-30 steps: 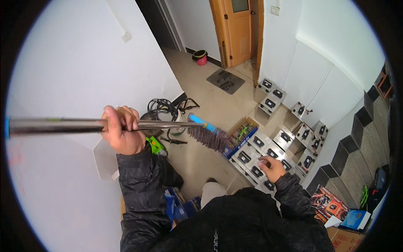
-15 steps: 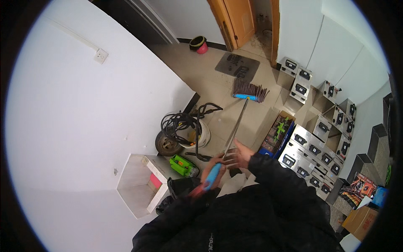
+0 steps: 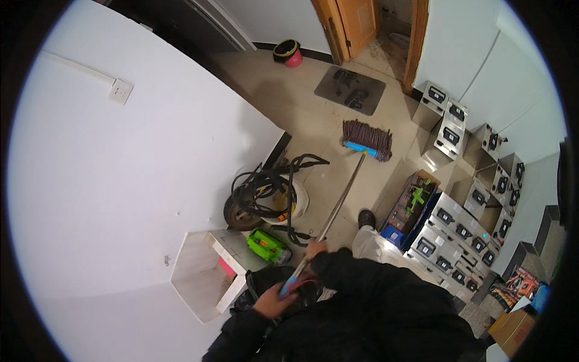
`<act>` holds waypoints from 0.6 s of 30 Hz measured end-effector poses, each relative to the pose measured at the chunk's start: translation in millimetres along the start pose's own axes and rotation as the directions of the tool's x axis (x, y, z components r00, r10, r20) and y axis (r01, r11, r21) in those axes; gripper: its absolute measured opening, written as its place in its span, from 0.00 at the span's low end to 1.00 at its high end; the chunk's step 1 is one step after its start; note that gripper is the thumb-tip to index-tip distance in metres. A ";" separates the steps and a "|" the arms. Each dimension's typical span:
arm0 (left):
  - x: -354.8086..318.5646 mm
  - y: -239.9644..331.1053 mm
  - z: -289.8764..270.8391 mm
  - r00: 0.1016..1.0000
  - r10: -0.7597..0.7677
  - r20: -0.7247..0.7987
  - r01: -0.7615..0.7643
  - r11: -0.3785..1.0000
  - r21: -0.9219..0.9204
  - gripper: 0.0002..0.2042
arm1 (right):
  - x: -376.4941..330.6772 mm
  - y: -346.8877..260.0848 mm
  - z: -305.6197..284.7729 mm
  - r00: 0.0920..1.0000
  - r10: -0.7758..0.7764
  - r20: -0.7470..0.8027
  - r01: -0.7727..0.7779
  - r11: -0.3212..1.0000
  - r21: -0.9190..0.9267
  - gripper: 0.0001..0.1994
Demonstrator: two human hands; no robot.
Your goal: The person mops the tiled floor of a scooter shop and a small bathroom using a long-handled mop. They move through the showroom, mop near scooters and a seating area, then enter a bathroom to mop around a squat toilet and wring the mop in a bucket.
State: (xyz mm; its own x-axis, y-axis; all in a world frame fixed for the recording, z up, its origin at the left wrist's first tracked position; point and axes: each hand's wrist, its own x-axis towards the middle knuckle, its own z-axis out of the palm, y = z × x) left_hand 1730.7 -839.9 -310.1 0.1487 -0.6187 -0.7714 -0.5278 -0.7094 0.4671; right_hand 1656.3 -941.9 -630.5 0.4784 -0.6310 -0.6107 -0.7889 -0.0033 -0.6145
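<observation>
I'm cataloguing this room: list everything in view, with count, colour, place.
Mop: 1, brown, blue, silver, centre
Door: 1, orange-brown, top
Mat: 1, grey, near door
Bin: 1, pink, top
Socket: 1, white, upper left
Hexagonal shelf: 1, white, lower left
Machine: 1, green, beside shelf
Bucket: 1, white, left
Wheel: 1, dark, beside bucket
Hoses: several, black, over bucket
Open box: 1, blue, right
Pieces: several, green, inside open box
Metal cases: over ten, silver, right
Steps: several, grey, right
Cardboard box: 1, brown, lower right
Packages: several, mostly orange, lower right
Shoe: 1, black, beside open box
Left hand: 1, black-sleeved, low on mop
Right hand: 1, black-sleeved, higher on mop
</observation>
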 end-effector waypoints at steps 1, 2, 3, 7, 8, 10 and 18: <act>-5.9 2.0 -14.5 0.995 -0.094 0.021 0.087 0.968 0.235 0.30 | -8.3 -14.4 5.8 0.992 0.115 0.045 -0.123 0.917 0.379 0.15; -10.9 3.0 -27.7 0.998 -0.055 0.035 0.045 0.973 0.228 0.28 | -12.7 -26.5 11.0 0.958 0.253 0.137 -0.275 0.667 0.692 0.17; -11.9 3.8 -37.4 0.989 -0.139 0.041 0.122 0.951 0.286 0.26 | -14.4 -32.7 15.2 0.950 0.278 0.145 -0.304 0.705 0.641 0.16; 29.5 3.5 -50.2 0.997 -0.066 0.047 0.038 0.894 0.446 0.23 | 13.7 -22.2 28.1 0.999 -0.041 0.020 0.037 0.987 0.157 0.16; 47.6 5.4 -45.4 0.990 -0.129 0.061 0.090 0.895 0.437 0.24 | 27.8 -13.8 27.5 0.995 -0.094 -0.010 0.094 0.995 -0.041 0.17; 70.0 11.1 -29.3 0.986 -0.161 0.050 0.127 0.905 0.406 0.25 | 47.0 10.7 21.2 0.994 -0.087 0.068 0.098 0.979 -0.179 0.17; 265.0 142.1 107.8 0.967 -0.034 0.254 -0.008 0.987 0.163 0.24 | 187.8 235.1 -181.4 0.998 0.047 0.035 -0.034 0.947 -0.318 0.09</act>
State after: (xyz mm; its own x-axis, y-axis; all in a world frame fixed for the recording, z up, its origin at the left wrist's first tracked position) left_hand 1605.0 -1068.3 -494.8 -0.0507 -0.4877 -0.8715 -0.6579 -0.6403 0.3965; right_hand 1490.7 -1201.9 -799.1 0.4538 -0.6030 -0.6561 -0.8863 -0.2289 -0.4027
